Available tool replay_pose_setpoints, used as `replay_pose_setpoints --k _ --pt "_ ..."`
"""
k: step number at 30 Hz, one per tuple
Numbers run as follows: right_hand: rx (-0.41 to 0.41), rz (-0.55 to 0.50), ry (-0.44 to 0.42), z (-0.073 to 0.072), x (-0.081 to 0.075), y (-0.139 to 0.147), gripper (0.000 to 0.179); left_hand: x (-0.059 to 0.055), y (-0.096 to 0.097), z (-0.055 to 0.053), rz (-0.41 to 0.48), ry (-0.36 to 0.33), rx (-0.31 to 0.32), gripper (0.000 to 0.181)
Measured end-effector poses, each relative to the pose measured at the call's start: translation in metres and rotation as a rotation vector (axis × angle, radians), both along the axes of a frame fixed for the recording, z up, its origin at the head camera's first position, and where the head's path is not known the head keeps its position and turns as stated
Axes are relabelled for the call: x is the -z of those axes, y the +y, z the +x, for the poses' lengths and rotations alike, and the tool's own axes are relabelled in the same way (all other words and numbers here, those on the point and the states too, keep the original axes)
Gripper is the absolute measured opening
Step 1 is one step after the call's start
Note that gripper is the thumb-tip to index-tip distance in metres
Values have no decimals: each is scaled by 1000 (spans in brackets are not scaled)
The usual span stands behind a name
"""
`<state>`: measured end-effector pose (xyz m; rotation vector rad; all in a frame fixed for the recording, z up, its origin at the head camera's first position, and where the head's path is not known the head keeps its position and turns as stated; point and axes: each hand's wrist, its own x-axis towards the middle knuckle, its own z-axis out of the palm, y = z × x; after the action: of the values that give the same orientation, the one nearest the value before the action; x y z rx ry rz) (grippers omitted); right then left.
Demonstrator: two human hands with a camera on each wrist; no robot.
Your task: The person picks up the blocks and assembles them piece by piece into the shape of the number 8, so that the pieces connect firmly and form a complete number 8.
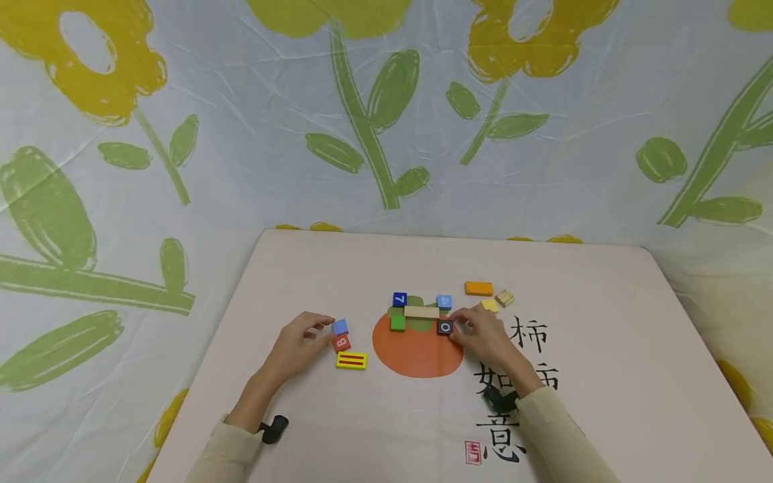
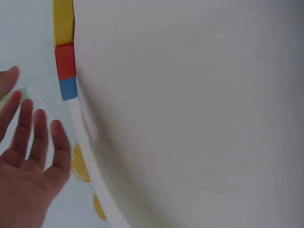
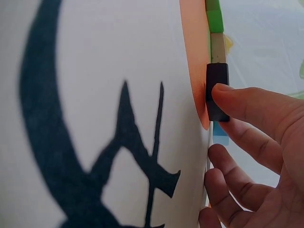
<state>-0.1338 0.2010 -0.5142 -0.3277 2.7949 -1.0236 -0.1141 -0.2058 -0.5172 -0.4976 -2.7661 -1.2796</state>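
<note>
My right hand (image 1: 483,335) pinches a black block marked with a white ring (image 1: 445,327) between thumb and forefinger; the right wrist view shows the thumb on its dark side (image 3: 217,76). This block sits at the right end of a pale wooden bar (image 1: 421,312), on the printed orange fruit. Around the bar lie a green block (image 1: 397,323), a dark blue "7" block (image 1: 400,299) and a light blue "4" block (image 1: 444,302). My left hand (image 1: 298,345) has its fingers spread, beside a blue block (image 1: 340,327) and a red "B" block (image 1: 341,343), holding nothing.
A yellow block with red stripes (image 1: 351,361) lies near the red one. Beyond the right hand are an orange block (image 1: 479,288), a small wooden block (image 1: 504,298) and a yellow block (image 1: 490,306). A flowered cloth (image 1: 241,134) hangs behind the table (image 1: 338,429).
</note>
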Motion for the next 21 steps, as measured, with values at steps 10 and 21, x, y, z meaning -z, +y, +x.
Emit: replay_pose_setpoints --k 10,21 --pt "3 -19 -9 0 1 1 27 8 -2 5 -122 -138 -8 43" --pt "2 -31 -12 0 1 1 28 4 3 6 -227 -143 -26 41"
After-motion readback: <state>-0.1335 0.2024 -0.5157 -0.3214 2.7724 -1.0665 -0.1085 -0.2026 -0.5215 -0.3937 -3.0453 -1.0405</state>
